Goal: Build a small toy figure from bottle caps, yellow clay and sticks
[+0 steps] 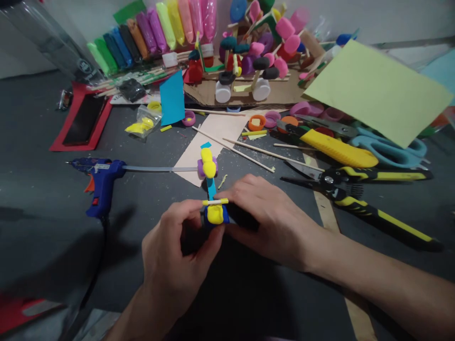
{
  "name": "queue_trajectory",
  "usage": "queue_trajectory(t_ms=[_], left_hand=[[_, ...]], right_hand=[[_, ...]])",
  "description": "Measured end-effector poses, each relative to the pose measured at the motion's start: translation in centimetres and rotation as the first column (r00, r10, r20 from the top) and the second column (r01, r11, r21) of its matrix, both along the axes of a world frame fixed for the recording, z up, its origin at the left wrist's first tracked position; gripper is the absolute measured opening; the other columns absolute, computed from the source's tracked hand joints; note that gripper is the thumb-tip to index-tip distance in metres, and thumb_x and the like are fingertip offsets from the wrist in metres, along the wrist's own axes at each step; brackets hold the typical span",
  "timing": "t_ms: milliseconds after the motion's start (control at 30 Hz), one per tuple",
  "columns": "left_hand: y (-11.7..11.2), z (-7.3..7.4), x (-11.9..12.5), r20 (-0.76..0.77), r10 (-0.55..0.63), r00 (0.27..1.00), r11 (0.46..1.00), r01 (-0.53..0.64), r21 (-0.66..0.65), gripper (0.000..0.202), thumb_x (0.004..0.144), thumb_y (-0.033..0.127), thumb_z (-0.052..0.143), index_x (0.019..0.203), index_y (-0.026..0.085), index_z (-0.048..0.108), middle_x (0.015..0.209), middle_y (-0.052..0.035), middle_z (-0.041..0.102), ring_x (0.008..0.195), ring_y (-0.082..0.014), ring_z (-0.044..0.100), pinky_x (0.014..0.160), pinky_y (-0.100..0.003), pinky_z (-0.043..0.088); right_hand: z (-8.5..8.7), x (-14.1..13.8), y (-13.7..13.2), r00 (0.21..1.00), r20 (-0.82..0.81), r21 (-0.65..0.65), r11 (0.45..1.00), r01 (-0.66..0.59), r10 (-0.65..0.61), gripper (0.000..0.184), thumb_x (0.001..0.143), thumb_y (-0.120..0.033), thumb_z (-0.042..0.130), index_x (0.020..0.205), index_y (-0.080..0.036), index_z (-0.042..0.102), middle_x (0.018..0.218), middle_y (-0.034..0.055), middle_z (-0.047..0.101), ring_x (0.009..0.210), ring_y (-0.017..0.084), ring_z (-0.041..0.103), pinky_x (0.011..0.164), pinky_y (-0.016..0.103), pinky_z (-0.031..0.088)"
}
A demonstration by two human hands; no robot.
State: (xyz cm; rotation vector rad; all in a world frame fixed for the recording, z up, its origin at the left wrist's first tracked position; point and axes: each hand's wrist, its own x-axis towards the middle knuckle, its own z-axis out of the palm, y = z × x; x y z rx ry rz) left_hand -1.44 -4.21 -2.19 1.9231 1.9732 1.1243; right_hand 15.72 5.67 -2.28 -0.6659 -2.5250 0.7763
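Note:
Both my hands meet at the table's middle on a small craft piece (215,214): a blue bottle cap filled with yellow clay, a thin stick with yellow ends across its top. My left hand (177,251) pinches the cap from the left and below. My right hand (263,218) holds it from the right, fingers curled round it. A blue paper strip (211,187) runs from the cap up to a purple cap with yellow clay lumps (208,163).
A blue glue gun (101,182) lies left. Cutters (355,189), a yellow knife (337,149), blue scissors (387,149) and wooden sticks (249,149) lie right. Clay sticks (149,33), a cap-and-stick model (249,61), green paper (377,87) and a phone (83,121) sit behind.

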Motion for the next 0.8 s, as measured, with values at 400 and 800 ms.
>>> queue_trajectory(t_ms=[400, 800], left_hand=[[0.5, 0.6, 0.3, 0.063, 0.032, 0.998, 0.979, -0.019, -0.201, 0.02, 0.085, 0.024, 0.07, 0.102, 0.023, 0.059, 0.083, 0.002, 0.062, 0.07, -0.0126, 0.06, 0.063, -0.024, 0.05], [0.7, 0.5, 0.2, -0.004, -0.043, 0.999, 0.996, 0.042, -0.077, 0.012, 0.089, 0.016, 0.066, 0.098, 0.02, 0.059, 0.089, 0.0007, 0.064, 0.08, -0.012, 0.062, 0.07, -0.023, 0.048]], right_hand=[[0.3, -0.8, -2.0, 0.968, 0.056, 0.132, 0.963, 0.236, -0.245, 0.024, 0.08, -0.02, 0.074, 0.102, -0.014, 0.066, 0.088, 0.0087, 0.071, 0.081, 0.026, 0.058, 0.072, 0.037, 0.044], [0.4, -1.0, -2.4, 0.978, 0.057, 0.089, 0.976, 0.197, -0.203, 0.036, 0.077, -0.025, 0.082, 0.105, -0.011, 0.065, 0.09, 0.0086, 0.073, 0.079, 0.026, 0.065, 0.07, 0.036, 0.047]])
